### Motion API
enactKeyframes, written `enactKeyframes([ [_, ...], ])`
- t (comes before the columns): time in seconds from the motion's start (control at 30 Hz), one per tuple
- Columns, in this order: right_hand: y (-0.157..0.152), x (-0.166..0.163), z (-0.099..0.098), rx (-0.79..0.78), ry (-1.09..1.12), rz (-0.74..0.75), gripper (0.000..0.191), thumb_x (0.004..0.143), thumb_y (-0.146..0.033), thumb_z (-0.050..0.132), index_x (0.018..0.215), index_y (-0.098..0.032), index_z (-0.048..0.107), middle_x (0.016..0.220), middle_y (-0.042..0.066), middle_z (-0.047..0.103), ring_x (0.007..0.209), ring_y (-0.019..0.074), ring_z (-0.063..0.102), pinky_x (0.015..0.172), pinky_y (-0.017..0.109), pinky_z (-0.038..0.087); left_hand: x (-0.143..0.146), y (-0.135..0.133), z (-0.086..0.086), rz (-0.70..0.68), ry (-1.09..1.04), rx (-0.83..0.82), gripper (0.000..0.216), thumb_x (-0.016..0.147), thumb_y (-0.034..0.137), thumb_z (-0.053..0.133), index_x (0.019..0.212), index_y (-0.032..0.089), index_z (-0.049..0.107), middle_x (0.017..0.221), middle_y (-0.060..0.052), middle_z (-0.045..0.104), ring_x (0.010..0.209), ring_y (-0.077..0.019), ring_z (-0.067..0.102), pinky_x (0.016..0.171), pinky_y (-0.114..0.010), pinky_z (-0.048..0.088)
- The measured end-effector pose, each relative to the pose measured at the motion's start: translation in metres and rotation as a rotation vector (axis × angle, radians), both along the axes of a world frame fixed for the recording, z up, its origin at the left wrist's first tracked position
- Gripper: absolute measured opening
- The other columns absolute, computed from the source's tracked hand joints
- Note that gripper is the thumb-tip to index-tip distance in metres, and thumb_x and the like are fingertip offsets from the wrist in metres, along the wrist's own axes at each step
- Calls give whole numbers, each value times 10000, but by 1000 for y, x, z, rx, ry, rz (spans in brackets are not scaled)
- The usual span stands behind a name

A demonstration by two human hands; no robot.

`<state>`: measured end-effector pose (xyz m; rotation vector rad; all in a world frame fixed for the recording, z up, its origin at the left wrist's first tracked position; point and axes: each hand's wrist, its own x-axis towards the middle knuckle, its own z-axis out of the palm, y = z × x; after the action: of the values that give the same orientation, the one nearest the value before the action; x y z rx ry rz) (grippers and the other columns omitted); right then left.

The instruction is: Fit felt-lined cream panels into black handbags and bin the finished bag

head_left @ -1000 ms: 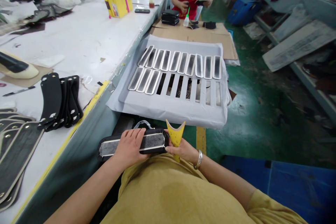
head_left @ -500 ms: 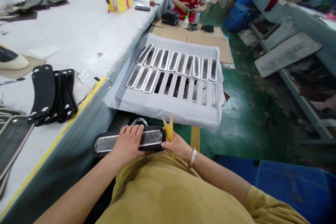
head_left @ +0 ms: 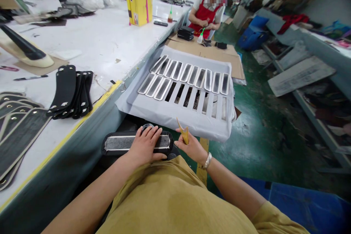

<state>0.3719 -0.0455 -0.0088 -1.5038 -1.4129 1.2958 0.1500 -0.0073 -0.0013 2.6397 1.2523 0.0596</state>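
A black oblong piece (head_left: 117,143), perhaps a bag's base, lies across the lap. Its long grey panel is edged with white strips. My left hand (head_left: 145,142) grips it right of the middle, fingers over the far side and thumb along the near side. Just off its right end, my right hand (head_left: 192,147) is closed around a yellow tool (head_left: 185,135) with a forked, pointed end; the rest of the tool is hidden in the palm. In front stands a pale-covered board (head_left: 175,119) with slots, bearing several grey white-rimmed strips (head_left: 161,88).
On the white table (head_left: 90,44) at left lie stacked black straps (head_left: 65,87), white-edged pieces (head_left: 22,139) and a yellow box (head_left: 139,7). A co-worker in a red apron (head_left: 204,16) sits beyond cardboard (head_left: 230,53). A blue bin (head_left: 296,197) stands at lower right.
My right hand has drawn slightly right, away from the oblong piece's end, and the yellow tool has tilted. The fingers of my left hand have spread. The view has tipped up.
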Motion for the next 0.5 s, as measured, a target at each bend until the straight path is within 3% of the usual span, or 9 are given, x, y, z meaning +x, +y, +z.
enactKeyframes([
  [0.1, -5, -1, -6, -52, 58, -42, 378, 758, -375, 605, 1053, -169, 490, 621, -76, 431, 535, 82, 380, 549, 245, 342, 6, 2, 1, -7, -6, -24, 881, 694, 681, 543, 1391, 188, 327, 1421, -117, 408, 1282, -304, 357, 1072, -490, 162],
  [0.23, -17, -8, -24, -151, 207, -75, 401, 687, -428, 667, 947, -174, 498, 574, -84, 446, 504, 77, 396, 526, 240, 339, 12, 5, 3, -33, -16, -18, 902, 651, 640, 609, 1377, 178, 335, 1379, -119, 451, 1218, -291, 411, 1034, -439, 228],
  [0.37, -27, -24, -38, -309, 490, -294, 423, 628, -463, 678, 869, -184, 471, 539, -88, 445, 442, 71, 396, 470, 234, 347, 17, 4, 7, 26, 22, 46, 849, 649, 581, 626, 1342, 163, 373, 1259, -134, 531, 1120, -312, 469, 966, -439, 289],
  [0.5, -34, -27, -41, -278, 536, -394, 377, 624, -456, 660, 789, -192, 448, 550, -85, 438, 430, 60, 390, 438, 216, 344, 20, -2, 8, 54, 41, 95, 817, 640, 597, 625, 1287, 140, 426, 1172, -133, 560, 1062, -313, 496, 924, -431, 320],
])
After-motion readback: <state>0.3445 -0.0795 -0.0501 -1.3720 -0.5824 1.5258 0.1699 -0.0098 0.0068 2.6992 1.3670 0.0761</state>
